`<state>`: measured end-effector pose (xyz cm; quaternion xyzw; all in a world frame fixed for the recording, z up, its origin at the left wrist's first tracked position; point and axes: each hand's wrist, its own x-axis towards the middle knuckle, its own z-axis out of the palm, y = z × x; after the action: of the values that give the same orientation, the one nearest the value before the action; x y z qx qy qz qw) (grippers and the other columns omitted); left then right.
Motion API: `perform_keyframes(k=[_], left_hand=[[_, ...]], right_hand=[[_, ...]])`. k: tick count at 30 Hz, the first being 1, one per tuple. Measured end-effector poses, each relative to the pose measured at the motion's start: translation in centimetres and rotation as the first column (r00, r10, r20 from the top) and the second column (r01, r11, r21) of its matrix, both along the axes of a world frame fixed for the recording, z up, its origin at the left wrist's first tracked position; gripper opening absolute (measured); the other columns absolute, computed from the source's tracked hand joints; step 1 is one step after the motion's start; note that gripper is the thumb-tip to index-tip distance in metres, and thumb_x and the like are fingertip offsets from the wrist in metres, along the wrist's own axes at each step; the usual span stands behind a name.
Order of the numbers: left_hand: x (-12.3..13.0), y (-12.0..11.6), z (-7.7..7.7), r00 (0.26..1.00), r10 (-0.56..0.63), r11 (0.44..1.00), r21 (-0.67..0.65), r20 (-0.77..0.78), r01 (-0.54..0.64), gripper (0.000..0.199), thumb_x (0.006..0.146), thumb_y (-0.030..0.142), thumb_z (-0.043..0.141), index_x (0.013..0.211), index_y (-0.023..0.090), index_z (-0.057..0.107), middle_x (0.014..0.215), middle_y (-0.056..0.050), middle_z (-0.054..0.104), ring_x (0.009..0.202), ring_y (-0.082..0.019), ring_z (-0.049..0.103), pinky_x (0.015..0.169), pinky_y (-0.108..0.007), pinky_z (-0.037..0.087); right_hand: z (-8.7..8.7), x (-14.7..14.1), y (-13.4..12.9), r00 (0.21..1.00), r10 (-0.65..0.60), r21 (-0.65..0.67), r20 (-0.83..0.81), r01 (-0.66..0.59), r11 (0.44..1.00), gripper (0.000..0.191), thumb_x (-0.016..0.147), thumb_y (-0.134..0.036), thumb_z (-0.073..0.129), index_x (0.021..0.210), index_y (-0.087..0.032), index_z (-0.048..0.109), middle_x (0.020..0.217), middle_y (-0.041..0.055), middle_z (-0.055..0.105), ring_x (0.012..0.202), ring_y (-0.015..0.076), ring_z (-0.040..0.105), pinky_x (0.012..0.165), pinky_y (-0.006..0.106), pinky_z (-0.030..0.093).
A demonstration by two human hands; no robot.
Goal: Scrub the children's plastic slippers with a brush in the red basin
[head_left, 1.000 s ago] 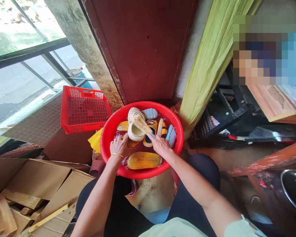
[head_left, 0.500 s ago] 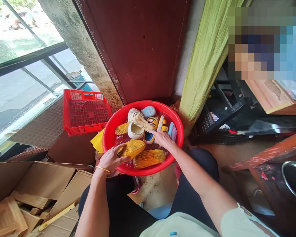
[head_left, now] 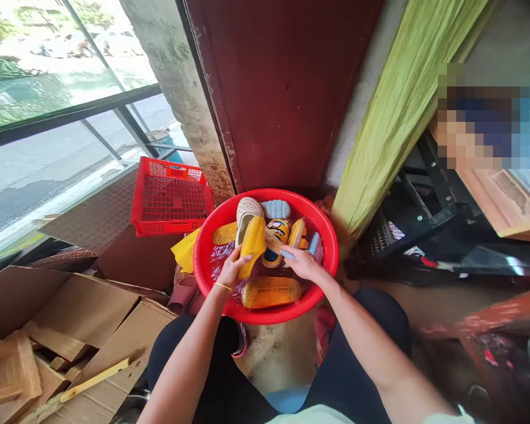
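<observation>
My left hand (head_left: 232, 268) grips a yellow clog (head_left: 252, 244), raised and tilted over a red basin (head_left: 269, 318) of water. In my right hand (head_left: 307, 266) is a scrubbing brush (head_left: 272, 240), its head close to the clog's right side; I cannot tell whether they touch. Behind the held clog a cream clog (head_left: 249, 207) leans beside a grey-blue shoe (head_left: 276, 209). A yellow printed clog (head_left: 277, 228) lies under the brush. Nearest me in the basin, another yellow clog (head_left: 271, 292) floats sole up. One more yellow clog (head_left: 223, 234) rests at the left.
A red plastic crate (head_left: 172, 227) stands left of the basin. Cardboard boxes (head_left: 92, 306) with wood pieces lie at lower left. Behind are a dark red door (head_left: 282, 100) and a yellow-green curtain (head_left: 380, 129). A black metal frame (head_left: 428, 194) stands at right.
My left hand has lifted the yellow clog from the basin's near left and turned it upright, toward the middle. The brush has come off the cream clog. The view has shifted left.
</observation>
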<state>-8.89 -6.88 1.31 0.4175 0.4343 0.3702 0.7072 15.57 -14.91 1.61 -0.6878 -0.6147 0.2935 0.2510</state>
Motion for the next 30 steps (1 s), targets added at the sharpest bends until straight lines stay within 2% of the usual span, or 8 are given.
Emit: perform_keyframes(k=[3, 6, 9, 12, 19, 24, 27, 30], left_hand=[[0.7, 0.2, -0.8, 0.989, -0.04, 0.998, -0.036, 0.14, 0.046, 0.082, 0.063, 0.032, 0.083, 0.14, 0.019, 0.057, 0.099, -0.004, 0.073, 0.069, -0.014, 0.064, 0.056, -0.022, 0.047], [1.0, 0.5, -0.7, 0.962, -0.096, 0.994, -0.027, 0.257, 0.107, 0.082, 0.066, 0.031, 0.08, 0.144, 0.024, 0.053, 0.1, -0.003, 0.073, 0.067, -0.015, 0.064, 0.055, -0.023, 0.049], [1.7, 1.1, -0.8, 0.931, -0.14, 0.99, 0.019, 0.336, 0.142, 0.078, 0.07, 0.033, 0.079, 0.143, 0.024, 0.053, 0.106, -0.006, 0.073, 0.072, -0.017, 0.067, 0.06, -0.026, 0.052], [2.7, 1.7, -1.2, 0.93, -0.154, 0.988, 0.039, 0.334, 0.149, 0.073, 0.074, 0.037, 0.078, 0.141, 0.022, 0.055, 0.111, -0.008, 0.073, 0.077, -0.019, 0.069, 0.066, -0.028, 0.054], [3.7, 1.8, -0.9, 0.954, -0.252, 0.958, 0.183, 0.159, 0.222, 0.095, 0.067, 0.033, 0.085, 0.152, 0.024, 0.044, 0.144, -0.012, 0.06, 0.126, -0.033, 0.06, 0.105, -0.044, 0.049], [3.4, 1.4, -0.6, 0.979, -0.197, 0.889, 0.409, -0.061, 0.204, 0.116, 0.066, 0.038, 0.09, 0.162, 0.026, 0.026, 0.151, -0.016, 0.05, 0.136, -0.037, 0.051, 0.113, -0.052, 0.043], [3.2, 1.7, -1.1, 0.981, -0.108, 0.835, 0.521, -0.163, 0.179, 0.129, 0.064, 0.041, 0.091, 0.165, 0.026, 0.012, 0.154, -0.019, 0.041, 0.136, -0.037, 0.051, 0.111, -0.055, 0.045], [3.1, 2.1, -1.9, 0.966, -0.032, 0.773, 0.606, -0.256, 0.186, 0.126, 0.065, 0.042, 0.089, 0.165, 0.024, 0.013, 0.154, -0.02, 0.04, 0.139, -0.04, 0.046, 0.112, -0.059, 0.043]], right_hand=[[0.1, 0.6, -0.9, 0.993, -0.051, 0.07, -0.105, 0.058, 0.996, 0.05, 0.095, -0.025, 0.054, 0.145, -0.024, 0.061, 0.131, 0.0079, 0.072, 0.119, 0.0249, 0.068, 0.102, 0.038, 0.054], [0.8, 1.6, -1.6, 0.953, -0.095, 0.137, -0.286, 0.139, 0.981, 0.053, 0.099, -0.036, 0.05, 0.149, -0.019, 0.054, 0.107, 0.0097, 0.076, 0.088, 0.0209, 0.074, 0.077, 0.032, 0.06], [2.0, 1.9, -2.2, 0.905, -0.143, 0.172, -0.4, 0.227, 0.958, 0.063, 0.1, -0.045, 0.049, 0.154, -0.015, 0.046, 0.084, 0.0051, 0.071, 0.053, 0.0132, 0.06, 0.049, 0.024, 0.05], [2.7, 1.0, -2.5, 0.887, -0.161, 0.211, -0.433, 0.274, 0.938, 0.067, 0.099, -0.048, 0.05, 0.156, -0.015, 0.043, 0.077, 0.0016, 0.065, 0.043, 0.0089, 0.048, 0.041, 0.021, 0.042], [2.7, -0.7, -2.0, 0.91, -0.099, 0.162, -0.404, 0.177, 0.971, 0.066, 0.099, -0.044, 0.047, 0.158, -0.015, 0.043, 0.084, 0.0058, 0.07, 0.049, 0.0109, 0.056, 0.046, 0.023, 0.049], [2.6, -0.1, -2.3, 0.959, 0.025, 0.163, -0.283, 0.022, 0.986, 0.057, 0.098, -0.032, 0.049, 0.154, -0.018, 0.051, 0.09, 0.0068, 0.076, 0.073, 0.0184, 0.072, 0.072, 0.034, 0.062], [2.2, -0.8, -2.8, 0.989, 0.016, 0.297, -0.148, 0.029, 0.955, 0.059, 0.097, -0.025, 0.048, 0.156, -0.02, 0.048, 0.114, 0.0109, 0.077, 0.098, 0.0235, 0.075, 0.091, 0.042, 0.061], [1.8, -1.9, -3.2, 0.999, 0.032, 0.485, 0.019, -0.037, 0.874, 0.06, 0.098, -0.019, 0.048, 0.158, -0.021, 0.046, 0.132, 0.0132, 0.071, 0.116, 0.0251, 0.071, 0.104, 0.043, 0.057]])
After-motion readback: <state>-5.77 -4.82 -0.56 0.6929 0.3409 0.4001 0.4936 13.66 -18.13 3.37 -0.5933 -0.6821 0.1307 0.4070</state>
